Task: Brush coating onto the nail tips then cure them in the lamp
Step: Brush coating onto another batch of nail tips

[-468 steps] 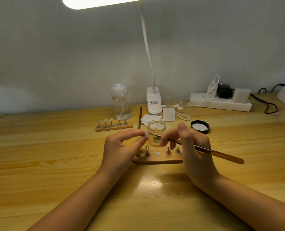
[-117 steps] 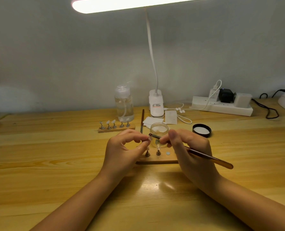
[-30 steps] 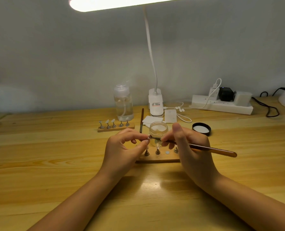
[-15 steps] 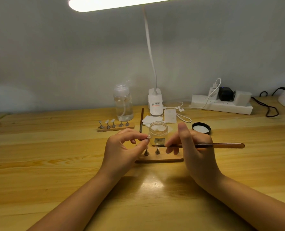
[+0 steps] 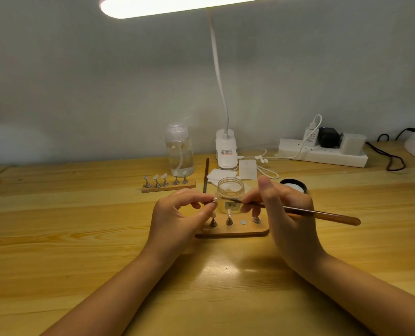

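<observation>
Partly, right hand [image 5: 286, 214] hides brush [image 5: 323, 214].

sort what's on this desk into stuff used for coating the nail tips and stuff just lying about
In use:
- thin brown-handled brush in right hand
- small nail tip pinched by left hand
- open clear glass jar
- near wooden tip stand

Lying about:
- clear plastic pump bottle
- white power strip
- black round lid
- white desk lamp base

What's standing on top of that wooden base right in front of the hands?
On the wooden base, two metal stands show plainly, plus a small round disc. The right hand partly covers another stand.
</observation>
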Motion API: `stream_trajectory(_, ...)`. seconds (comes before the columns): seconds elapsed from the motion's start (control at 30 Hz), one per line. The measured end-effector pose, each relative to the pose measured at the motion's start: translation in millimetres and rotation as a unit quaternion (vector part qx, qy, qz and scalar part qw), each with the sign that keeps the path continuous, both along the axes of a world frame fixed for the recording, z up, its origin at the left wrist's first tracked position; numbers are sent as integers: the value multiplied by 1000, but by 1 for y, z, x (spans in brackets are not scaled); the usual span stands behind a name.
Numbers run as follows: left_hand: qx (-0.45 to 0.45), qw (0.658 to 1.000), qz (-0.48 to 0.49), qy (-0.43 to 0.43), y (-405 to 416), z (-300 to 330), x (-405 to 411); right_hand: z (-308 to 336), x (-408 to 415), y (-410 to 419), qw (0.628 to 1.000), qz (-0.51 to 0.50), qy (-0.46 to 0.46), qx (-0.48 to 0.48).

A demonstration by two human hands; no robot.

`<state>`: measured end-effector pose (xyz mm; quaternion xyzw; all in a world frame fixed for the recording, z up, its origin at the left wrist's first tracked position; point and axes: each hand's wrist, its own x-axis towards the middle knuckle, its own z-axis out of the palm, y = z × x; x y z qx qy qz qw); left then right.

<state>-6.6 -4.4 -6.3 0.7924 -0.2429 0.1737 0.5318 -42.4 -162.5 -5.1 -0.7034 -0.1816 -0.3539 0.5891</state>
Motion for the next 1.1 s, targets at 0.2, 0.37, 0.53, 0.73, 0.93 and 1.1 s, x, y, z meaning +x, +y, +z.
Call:
stream_trajectory(0.2,-17,1000,4,8,-1,1,-1,10,4,-12,998,-56,4,4)
stream_trajectory(0.37,-11,1000,0,5,-3,0,3,20,11,-23,996,-63,53,46)
stream_trajectory(0.53,-12,1000,-5,3,0,-1,3,26,29,-27,992,-72,106,-9)
stream_trajectory(0.73,-16,1000,-7,1,-1,-1,4,37,58,-28,960,-125,130,-215)
stream_trajectory(0.93,-20,1000,-13,-2,0,-1,3,35,74,-18,928,-134,160,-310)
stream_trajectory(1.1,-24,1000,-15,-2,0,-1,3,34,72,-15,924,-127,170,-318)
